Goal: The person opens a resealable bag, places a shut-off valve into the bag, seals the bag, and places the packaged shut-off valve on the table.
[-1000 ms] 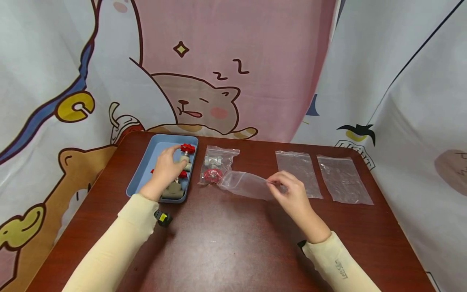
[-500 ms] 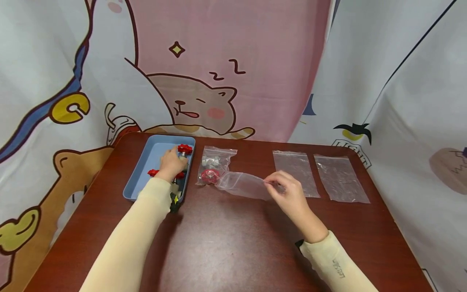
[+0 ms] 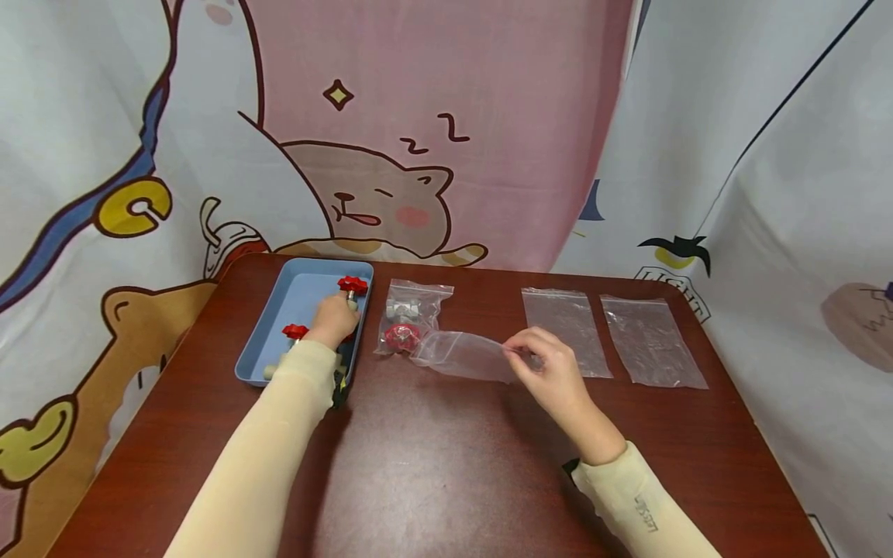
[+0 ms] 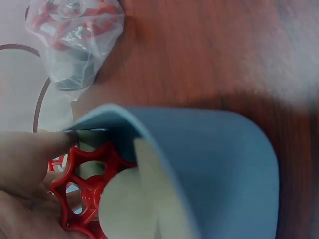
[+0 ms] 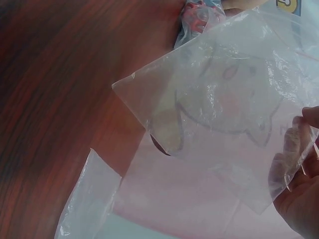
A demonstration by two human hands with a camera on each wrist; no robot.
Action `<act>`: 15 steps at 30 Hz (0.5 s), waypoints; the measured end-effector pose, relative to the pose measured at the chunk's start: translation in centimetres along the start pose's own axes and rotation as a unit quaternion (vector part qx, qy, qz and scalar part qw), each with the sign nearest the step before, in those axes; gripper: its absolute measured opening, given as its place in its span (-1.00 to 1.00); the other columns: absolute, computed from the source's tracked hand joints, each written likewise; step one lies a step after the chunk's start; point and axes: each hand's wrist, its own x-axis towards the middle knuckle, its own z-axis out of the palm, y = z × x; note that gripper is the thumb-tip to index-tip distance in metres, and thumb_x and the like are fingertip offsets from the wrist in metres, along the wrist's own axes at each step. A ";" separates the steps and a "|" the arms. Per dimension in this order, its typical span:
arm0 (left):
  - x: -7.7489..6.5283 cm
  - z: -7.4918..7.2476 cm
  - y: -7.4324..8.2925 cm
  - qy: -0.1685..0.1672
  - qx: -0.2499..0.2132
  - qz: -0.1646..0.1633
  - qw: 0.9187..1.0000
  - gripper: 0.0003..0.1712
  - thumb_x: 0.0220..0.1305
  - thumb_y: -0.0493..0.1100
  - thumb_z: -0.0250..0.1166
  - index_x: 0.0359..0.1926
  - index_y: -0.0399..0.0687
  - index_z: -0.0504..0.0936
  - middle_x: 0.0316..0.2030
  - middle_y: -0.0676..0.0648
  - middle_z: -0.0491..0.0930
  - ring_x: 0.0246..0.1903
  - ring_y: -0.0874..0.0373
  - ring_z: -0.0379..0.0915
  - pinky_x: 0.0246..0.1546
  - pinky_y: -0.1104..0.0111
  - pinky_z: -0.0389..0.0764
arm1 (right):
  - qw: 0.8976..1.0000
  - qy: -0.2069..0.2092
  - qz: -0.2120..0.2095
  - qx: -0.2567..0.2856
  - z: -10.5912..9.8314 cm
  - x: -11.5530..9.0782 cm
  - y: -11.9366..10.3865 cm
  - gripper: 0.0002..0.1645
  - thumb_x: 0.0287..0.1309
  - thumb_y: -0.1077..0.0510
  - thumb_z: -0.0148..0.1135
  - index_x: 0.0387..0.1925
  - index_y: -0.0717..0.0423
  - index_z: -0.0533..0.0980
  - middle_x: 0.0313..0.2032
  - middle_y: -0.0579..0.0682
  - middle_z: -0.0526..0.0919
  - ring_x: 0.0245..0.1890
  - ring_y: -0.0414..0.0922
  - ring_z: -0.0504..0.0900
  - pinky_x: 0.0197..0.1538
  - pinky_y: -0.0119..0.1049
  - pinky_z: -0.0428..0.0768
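Note:
In the head view my left hand (image 3: 335,318) reaches into the blue tray (image 3: 268,310), its fingers curled at the pale body of a gate valve whose red handwheel (image 3: 352,285) shows beyond them. The left wrist view shows the thumb against a valve body (image 4: 91,142), with a nearer red handwheel (image 4: 89,191) in front of the fingers. Another valve's red handwheel (image 3: 295,332) stands to the left, partly behind the sleeve. My right hand (image 3: 551,364) pinches the edge of a clear plastic bag (image 3: 460,354), which hangs flat and see-through above the table in the right wrist view.
A zip bag with a red-wheeled valve (image 3: 403,335) inside lies right of the tray, overlapped by the held bag. Two flat zip bags (image 3: 568,318) (image 3: 652,341) lie farther right on the brown table (image 3: 418,480). A printed curtain (image 3: 516,155) stands behind the table.
My left hand has lowered from above the back valve's handwheel to its body, deeper in the tray. The right hand keeps its pinch on the bag almost unmoved.

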 end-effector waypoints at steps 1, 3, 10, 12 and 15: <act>0.0 0.0 0.0 -0.002 0.002 -0.002 1.000 -0.43 0.26 -0.14 0.17 0.18 -0.43 0.34 0.05 -0.46 0.45 0.06 -0.33 0.38 0.12 -0.01 0.41 | 1.000 0.001 0.000 0.003 0.0 0.0 0.0 -0.85 -0.01 0.37 0.35 -0.42 0.06 0.62 -0.41 -0.11 0.64 -0.44 -0.28 0.50 -0.39 -0.58 0.40; 0.0 0.0 0.1 -0.004 0.003 -0.004 1.000 -0.47 0.26 -0.13 0.18 0.10 -0.47 0.37 0.00 -0.47 0.47 0.02 -0.33 0.40 0.09 -0.02 0.43 | 1.000 0.001 0.001 0.004 0.1 0.0 0.0 -0.85 -0.01 0.36 0.35 -0.42 0.06 0.62 -0.41 -0.11 0.63 -0.43 -0.28 0.51 -0.39 -0.57 0.40; 0.0 0.1 -0.2 0.058 0.014 -0.008 0.998 -0.68 0.11 -0.24 0.21 -0.16 -0.43 0.52 -0.10 -0.44 0.46 -0.02 -0.37 0.30 0.04 -0.02 0.32 | 1.000 -0.002 0.006 0.006 0.2 -0.1 0.2 -0.85 0.01 0.34 0.34 -0.41 0.04 0.62 -0.40 -0.12 0.63 -0.45 -0.30 0.49 -0.39 -0.56 0.39; -0.1 0.2 -0.3 0.078 0.002 -0.015 0.997 -0.69 0.04 -0.32 0.17 -0.15 -0.41 0.55 -0.07 -0.43 0.40 -0.02 -0.37 0.26 0.02 -0.01 0.32 | 1.000 -0.001 0.005 0.006 0.1 -0.1 0.2 -0.85 0.01 0.35 0.34 -0.41 0.04 0.62 -0.40 -0.12 0.63 -0.45 -0.30 0.48 -0.39 -0.56 0.39; -0.2 0.2 -0.6 0.101 -0.023 -0.018 0.994 -0.62 -0.02 -0.37 0.15 -0.09 -0.37 0.54 -0.05 -0.41 0.36 -0.09 -0.43 0.33 -0.05 -0.01 0.45 | 1.000 0.001 0.003 0.008 0.1 -0.1 0.1 -0.85 0.01 0.35 0.34 -0.41 0.05 0.62 -0.41 -0.12 0.63 -0.45 -0.30 0.48 -0.39 -0.56 0.40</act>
